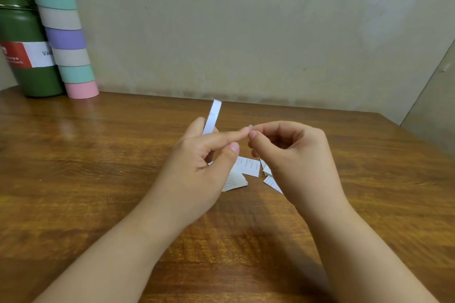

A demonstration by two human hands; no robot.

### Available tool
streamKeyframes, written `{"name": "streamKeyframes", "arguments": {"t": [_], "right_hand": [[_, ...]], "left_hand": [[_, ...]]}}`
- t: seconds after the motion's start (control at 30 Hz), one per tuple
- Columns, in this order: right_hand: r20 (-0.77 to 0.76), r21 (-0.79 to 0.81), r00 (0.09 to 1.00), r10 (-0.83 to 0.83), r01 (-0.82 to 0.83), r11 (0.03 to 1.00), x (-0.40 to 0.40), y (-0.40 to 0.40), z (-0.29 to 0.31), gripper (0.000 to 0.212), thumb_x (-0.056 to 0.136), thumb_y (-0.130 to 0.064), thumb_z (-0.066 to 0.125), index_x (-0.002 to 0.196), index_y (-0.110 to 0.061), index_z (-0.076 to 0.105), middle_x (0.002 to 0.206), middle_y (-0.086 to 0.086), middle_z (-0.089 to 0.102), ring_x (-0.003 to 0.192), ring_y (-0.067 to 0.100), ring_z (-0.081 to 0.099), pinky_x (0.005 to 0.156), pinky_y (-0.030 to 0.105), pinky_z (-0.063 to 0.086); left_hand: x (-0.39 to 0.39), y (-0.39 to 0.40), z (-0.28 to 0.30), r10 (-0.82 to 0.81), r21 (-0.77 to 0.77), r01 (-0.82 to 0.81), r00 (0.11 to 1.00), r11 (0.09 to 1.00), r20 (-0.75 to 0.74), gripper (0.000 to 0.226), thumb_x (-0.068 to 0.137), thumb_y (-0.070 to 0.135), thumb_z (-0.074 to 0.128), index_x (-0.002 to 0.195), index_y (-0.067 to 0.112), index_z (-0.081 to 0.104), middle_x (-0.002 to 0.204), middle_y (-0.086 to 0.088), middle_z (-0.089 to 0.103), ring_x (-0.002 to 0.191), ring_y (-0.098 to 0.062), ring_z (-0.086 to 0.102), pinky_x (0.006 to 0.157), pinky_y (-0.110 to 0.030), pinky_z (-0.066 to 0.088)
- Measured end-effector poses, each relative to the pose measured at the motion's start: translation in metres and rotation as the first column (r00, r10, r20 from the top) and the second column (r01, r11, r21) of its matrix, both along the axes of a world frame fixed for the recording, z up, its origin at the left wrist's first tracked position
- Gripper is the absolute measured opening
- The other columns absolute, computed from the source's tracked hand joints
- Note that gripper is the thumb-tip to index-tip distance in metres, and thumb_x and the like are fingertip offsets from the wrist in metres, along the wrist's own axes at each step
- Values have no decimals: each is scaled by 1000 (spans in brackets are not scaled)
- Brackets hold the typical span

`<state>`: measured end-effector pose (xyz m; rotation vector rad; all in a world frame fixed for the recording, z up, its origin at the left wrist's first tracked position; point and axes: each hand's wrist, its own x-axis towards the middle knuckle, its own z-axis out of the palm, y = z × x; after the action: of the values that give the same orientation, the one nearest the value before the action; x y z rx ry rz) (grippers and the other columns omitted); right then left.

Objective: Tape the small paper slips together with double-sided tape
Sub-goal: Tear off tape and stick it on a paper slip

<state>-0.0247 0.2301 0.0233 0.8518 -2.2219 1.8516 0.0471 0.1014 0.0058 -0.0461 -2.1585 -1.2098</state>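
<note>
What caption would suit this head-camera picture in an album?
Left hand holds a white strip, right hand pinches a tiny piece above paper slips.

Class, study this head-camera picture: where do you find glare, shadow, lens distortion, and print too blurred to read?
Head view: soft glare streaks the wooden table at left; a dark shadow lies under the forearms near the bottom; the wide lens makes the stack of pastel tape rolls lean and bows the table's far edge; print on the paper slips beneath the hands is too small and blurred to read.

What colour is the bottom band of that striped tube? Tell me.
Pink; the bottom band of the striped tube shows plainly in the head view.
</note>
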Motion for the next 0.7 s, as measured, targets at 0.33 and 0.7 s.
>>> {"name": "streamKeyframes", "arguments": {"t": [0.33,0.7], "right_hand": [[23,-39,999,26,-25,999,-1,1,1,6,81,-21,73,75,-23,75,68,-2,71,66,16,65,69,33,55],[30,-18,999,22,-21,1000,-2,0,-1,10,81,-19,71,73,-24,75,66,0,69,67,21,64,67,37,54]], "left_hand": [[0,-1,0,-9,1,9,1000,1000,19,33,85,35,48,111,46,63,89,-5,43,70,-4,43,66,-7,37],[-1,-1,-3,8,-19,-7,999,1000,42,34,83,38,47,112,50,60,76,17,35,69,-1,43,63,-8,36]]}}
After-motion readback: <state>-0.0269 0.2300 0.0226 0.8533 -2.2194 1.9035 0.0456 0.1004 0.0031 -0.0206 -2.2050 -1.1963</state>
